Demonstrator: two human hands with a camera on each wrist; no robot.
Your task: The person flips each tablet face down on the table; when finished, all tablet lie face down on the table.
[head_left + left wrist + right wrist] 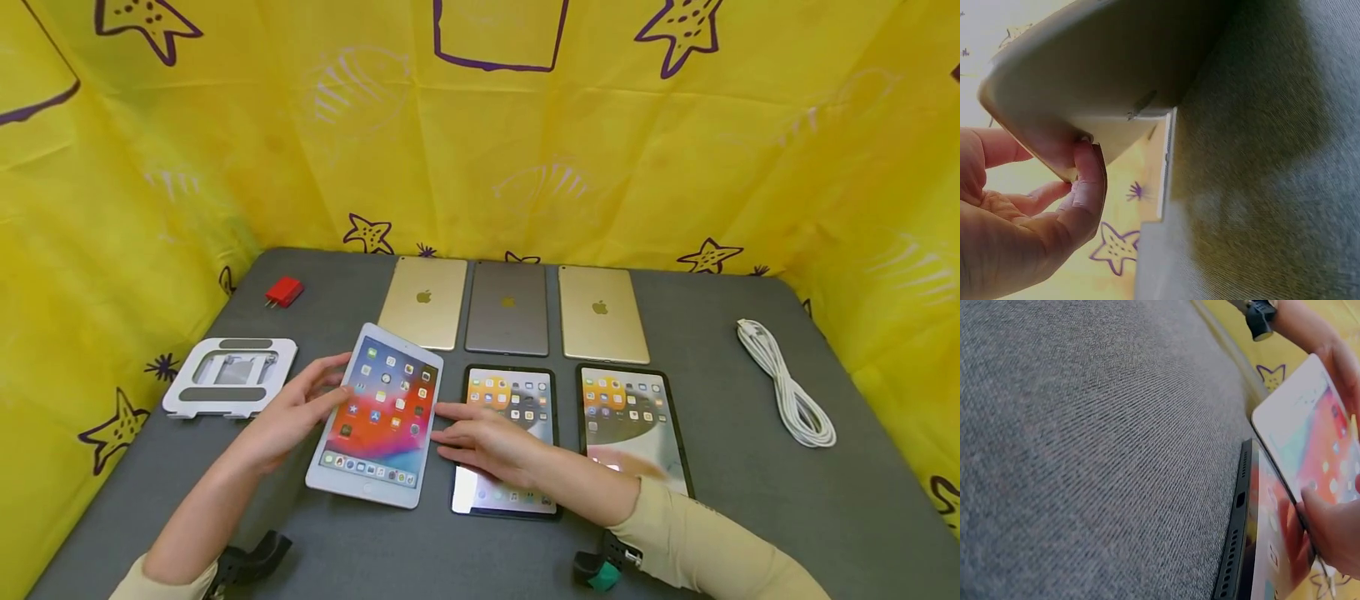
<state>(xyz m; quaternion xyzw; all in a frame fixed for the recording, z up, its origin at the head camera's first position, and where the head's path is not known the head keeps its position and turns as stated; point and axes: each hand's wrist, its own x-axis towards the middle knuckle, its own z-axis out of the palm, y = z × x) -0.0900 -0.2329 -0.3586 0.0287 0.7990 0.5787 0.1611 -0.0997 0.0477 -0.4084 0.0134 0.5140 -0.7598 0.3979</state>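
Note:
A white tablet [378, 417] with a lit home screen is held tilted above the grey table. My left hand [300, 408] grips its left edge, thumb on the front. In the left wrist view, fingers [1088, 181] of that hand curl against the tablet's back [1085, 81]. My right hand [495, 446] reaches over a dark-framed tablet [510, 392], its extended fingertips right at the white tablet's right edge. Seen from the right wrist, a digit [1316, 503] of this hand meets that edge, close over the dark tablet [1238, 519] lying screen up.
Behind stand out three tablets lying face down: gold [423, 312], grey [507, 325] and gold [602, 329]. Another lit tablet [637, 417] lies right, partly under my right forearm. A white folding stand [232, 393], red charger plug [285, 292] and coiled white cable [787, 387] flank them.

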